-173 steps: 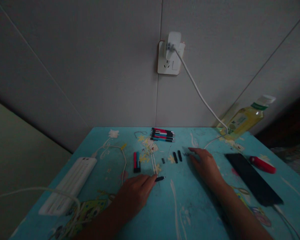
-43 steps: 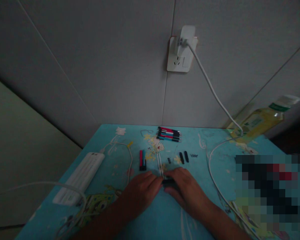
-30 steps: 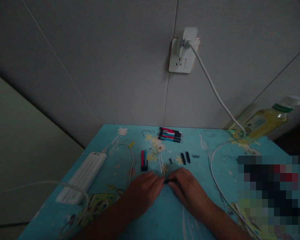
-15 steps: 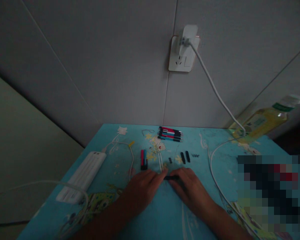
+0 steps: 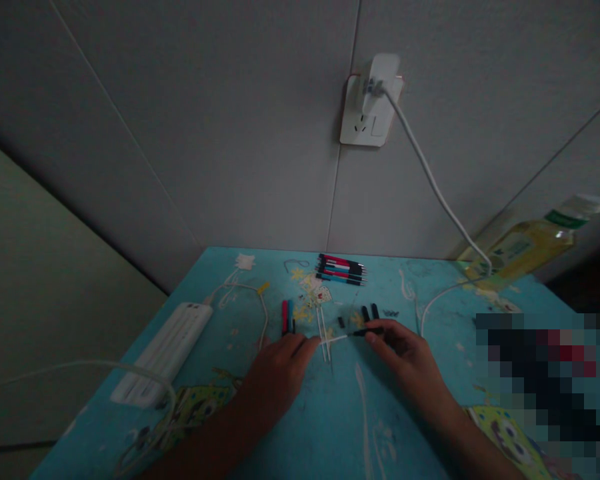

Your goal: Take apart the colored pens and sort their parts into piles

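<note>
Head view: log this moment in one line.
left hand: holding white rod; right hand: holding black part; loose white rods: on table; pens: lying side by side

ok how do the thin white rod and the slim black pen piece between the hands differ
The thin white rod is pale and narrower; the slim black pen piece, dark and thicker. The left hand holds the rod, the right hand the black piece. Both are slender and roughly in line.
</note>
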Demonstrator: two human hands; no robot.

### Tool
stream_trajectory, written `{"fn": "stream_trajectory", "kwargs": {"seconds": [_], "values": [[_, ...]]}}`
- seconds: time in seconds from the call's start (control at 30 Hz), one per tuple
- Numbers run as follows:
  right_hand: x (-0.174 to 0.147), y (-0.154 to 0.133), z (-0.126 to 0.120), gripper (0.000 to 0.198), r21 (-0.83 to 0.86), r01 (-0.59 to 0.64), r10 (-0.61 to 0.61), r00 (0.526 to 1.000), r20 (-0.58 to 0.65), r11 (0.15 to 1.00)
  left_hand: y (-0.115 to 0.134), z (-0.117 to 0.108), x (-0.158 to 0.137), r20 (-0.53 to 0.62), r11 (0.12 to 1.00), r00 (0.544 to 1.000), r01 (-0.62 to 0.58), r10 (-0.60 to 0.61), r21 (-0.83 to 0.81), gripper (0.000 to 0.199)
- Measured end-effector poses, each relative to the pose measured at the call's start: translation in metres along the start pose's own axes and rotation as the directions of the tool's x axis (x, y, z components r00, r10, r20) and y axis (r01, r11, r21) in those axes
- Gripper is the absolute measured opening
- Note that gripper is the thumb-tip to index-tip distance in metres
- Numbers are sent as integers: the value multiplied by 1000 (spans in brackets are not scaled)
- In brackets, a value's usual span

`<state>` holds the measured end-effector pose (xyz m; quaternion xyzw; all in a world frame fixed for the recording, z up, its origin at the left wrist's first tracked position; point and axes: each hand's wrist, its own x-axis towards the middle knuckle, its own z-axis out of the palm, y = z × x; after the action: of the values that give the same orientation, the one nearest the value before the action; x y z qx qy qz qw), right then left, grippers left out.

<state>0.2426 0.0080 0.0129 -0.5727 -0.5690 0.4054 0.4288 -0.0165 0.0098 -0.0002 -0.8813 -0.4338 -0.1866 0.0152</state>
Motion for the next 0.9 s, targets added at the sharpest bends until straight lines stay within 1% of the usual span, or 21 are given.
{"fn": "stream_trajectory", "kwargs": {"seconds": [0.13, 0.23, 0.33, 0.4, 0.5, 0.6, 0.73, 0.83, 0.9], "values": [[2, 1, -2, 32, 2, 1, 0, 999, -40, 1000, -1, 2, 0, 31, 999, 999, 35, -35, -4, 32], [4, -1, -5, 32, -7, 30, -31, 997, -71, 1000, -2, 2, 0, 33, 998, 998, 59, -59, -5, 30], [6, -2, -11, 31, -32, 58, -62, 989, -135, 998, -1, 2, -1, 47, 997, 995, 82, -82, 7, 31], [8, -1, -16, 31, -80, 73, -87, 977, -195, 994, -1, 1, -1, 74, 996, 993, 93, -94, 9, 32], [11, 2, -23, 31, -232, 73, -133, 957, -257, 970, 0, 1, -2, 101, 995, 990, 96, -95, -6, 33], [15, 7, -26, 33, -369, 72, -177, 950, -258, 927, 0, 3, -3, 77, 996, 993, 86, -85, -12, 32], [19, 14, -25, 39, -470, 79, -210, 950, -233, 879, 0, 3, -2, 68, 997, 995, 78, -77, -17, 33], [22, 18, -25, 34, -560, 103, -246, 951, -186, 822, 0, 2, -1, 67, 998, 996, 67, -65, -13, 34], [24, 20, -24, 36, -619, 130, -278, 949, -149, 775, 0, 1, -1, 76, 998, 996, 55, -54, -13, 36]]}}
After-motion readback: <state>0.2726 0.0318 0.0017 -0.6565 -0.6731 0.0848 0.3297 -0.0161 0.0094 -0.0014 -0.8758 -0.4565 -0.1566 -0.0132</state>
